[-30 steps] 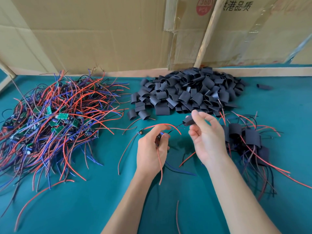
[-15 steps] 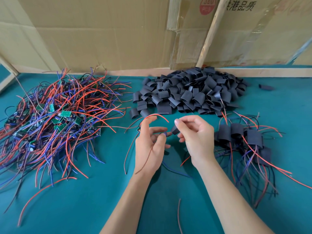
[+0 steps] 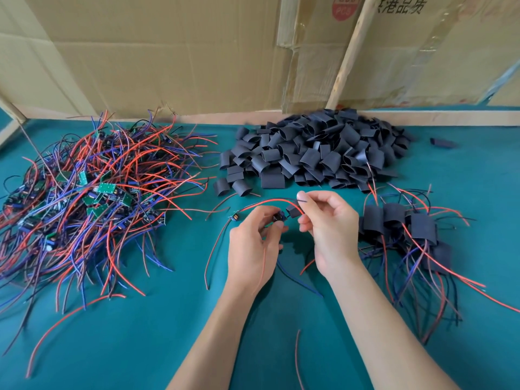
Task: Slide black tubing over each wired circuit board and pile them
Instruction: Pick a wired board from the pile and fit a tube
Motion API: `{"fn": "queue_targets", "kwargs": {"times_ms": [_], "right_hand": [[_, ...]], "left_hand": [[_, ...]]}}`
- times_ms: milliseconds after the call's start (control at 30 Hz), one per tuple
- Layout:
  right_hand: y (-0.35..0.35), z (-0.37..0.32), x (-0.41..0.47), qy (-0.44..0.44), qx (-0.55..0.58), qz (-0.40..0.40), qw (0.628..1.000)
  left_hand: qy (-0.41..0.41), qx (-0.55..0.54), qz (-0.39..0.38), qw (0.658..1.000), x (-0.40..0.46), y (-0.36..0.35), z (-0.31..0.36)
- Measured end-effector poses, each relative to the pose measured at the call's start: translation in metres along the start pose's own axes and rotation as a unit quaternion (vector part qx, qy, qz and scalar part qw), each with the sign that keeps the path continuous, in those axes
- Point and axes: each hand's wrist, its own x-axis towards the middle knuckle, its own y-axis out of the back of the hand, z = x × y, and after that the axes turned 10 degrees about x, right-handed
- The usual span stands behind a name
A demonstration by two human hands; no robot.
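Above the green table [image 3: 168, 333], the left hand [image 3: 253, 249] pinches a small wired circuit board [image 3: 278, 218], while the right hand [image 3: 332, 229] pinches its wires with a black tubing piece [image 3: 292, 211] threaded on them just beside the board. A tangle of bare wired boards [image 3: 92, 201] lies left, the loose tubing heap [image 3: 318, 150] behind the hands, and the sleeved pile [image 3: 405, 229] right, with a cardboard wall [image 3: 168, 52] at the back.

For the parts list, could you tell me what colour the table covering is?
The table covering is teal green, seen clearly in the head view.
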Motion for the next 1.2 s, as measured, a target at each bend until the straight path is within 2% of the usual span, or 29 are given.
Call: {"fn": "queue_targets", "kwargs": {"times_ms": [233,500,700,933,1200], "right_hand": [[-0.002,0.004,-0.001,0.024,-0.045,0.012,0.999],[-0.001,0.004,0.001,0.006,-0.089,0.02,0.996],[0.004,0.004,0.006,-0.005,-0.125,0.018,0.992],[0.004,0.001,0.009,-0.021,-0.15,-0.021,0.988],[-0.006,0.004,-0.009,0.043,-0.201,-0.059,0.977]], "left_hand": [[-0.009,-0.002,0.026,1.0,0.001,0.003,0.003],[-0.03,0.011,0.023,0.999,0.001,0.003,-0.001],[-0.002,-0.011,0.013,1.0,0.002,0.002,0.001],[0.008,-0.008,0.038,0.999,0.001,0.002,0.004],[0.012,0.024,0.037,0.999,0.001,0.004,0.005]]}}
